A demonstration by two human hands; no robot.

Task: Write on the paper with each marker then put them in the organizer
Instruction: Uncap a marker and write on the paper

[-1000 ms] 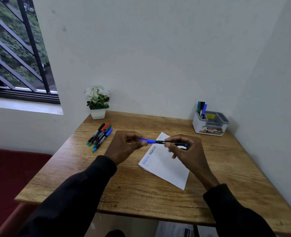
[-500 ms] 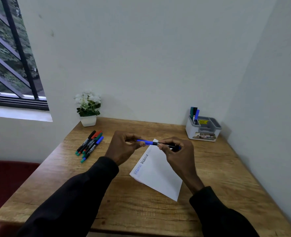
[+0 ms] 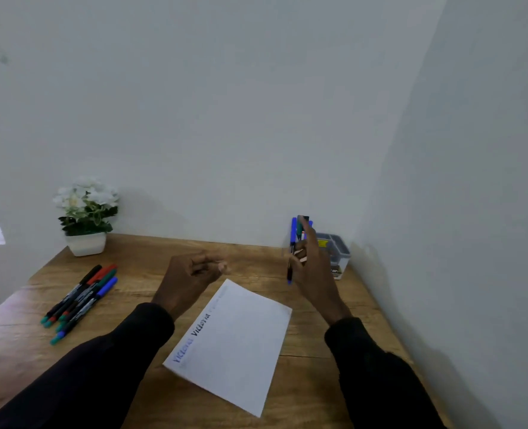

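My right hand [image 3: 313, 274] holds a blue-capped marker [image 3: 292, 243] upright, just in front of the white and grey organizer [image 3: 340, 258] at the table's back right. Other markers [image 3: 303, 226] stand in the organizer behind my fingers. My left hand [image 3: 191, 277] hovers over the table's middle with its fingers curled and nothing in it. The white paper [image 3: 237, 342] lies below both hands, with blue and black words written along its left edge. Several capped markers [image 3: 81, 297] lie in a bundle at the left.
A white pot of white flowers [image 3: 86, 215] stands at the back left corner of the wooden table [image 3: 138, 255]. White walls close in behind and to the right. A window edge shows at far left.
Both hands held the blue marker level over the paper. My left hand has let go, and my right hand has carried the marker upright toward the organizer. The view has swung right.
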